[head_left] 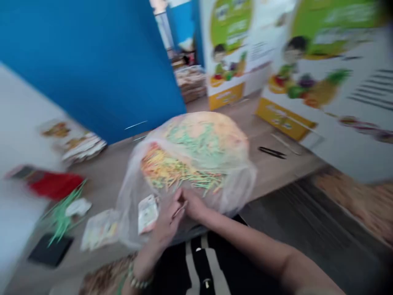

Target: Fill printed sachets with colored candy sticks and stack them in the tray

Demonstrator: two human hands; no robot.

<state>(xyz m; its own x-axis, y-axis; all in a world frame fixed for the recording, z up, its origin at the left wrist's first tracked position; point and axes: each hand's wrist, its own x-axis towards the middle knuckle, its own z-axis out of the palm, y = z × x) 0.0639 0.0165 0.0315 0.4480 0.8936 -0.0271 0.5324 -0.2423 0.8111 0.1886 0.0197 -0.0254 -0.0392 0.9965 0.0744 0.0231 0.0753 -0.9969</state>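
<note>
Plastic bag [239, 192] sits open at the tabletop's [106, 176] near edge, many loose strips [167, 166] inside; work appears unfinished. Left hand [168, 216] and right hand [194, 205] meet over it; whether either grasps anything, cannot tell.

Here it looked like a packing workshop: a worktable [264, 176] bore a bulging clear bag [239, 184] of coloured strips [184, 174], fruit-printed panels [325, 82] stood behind, a blue partition [92, 53] alongside!
</note>
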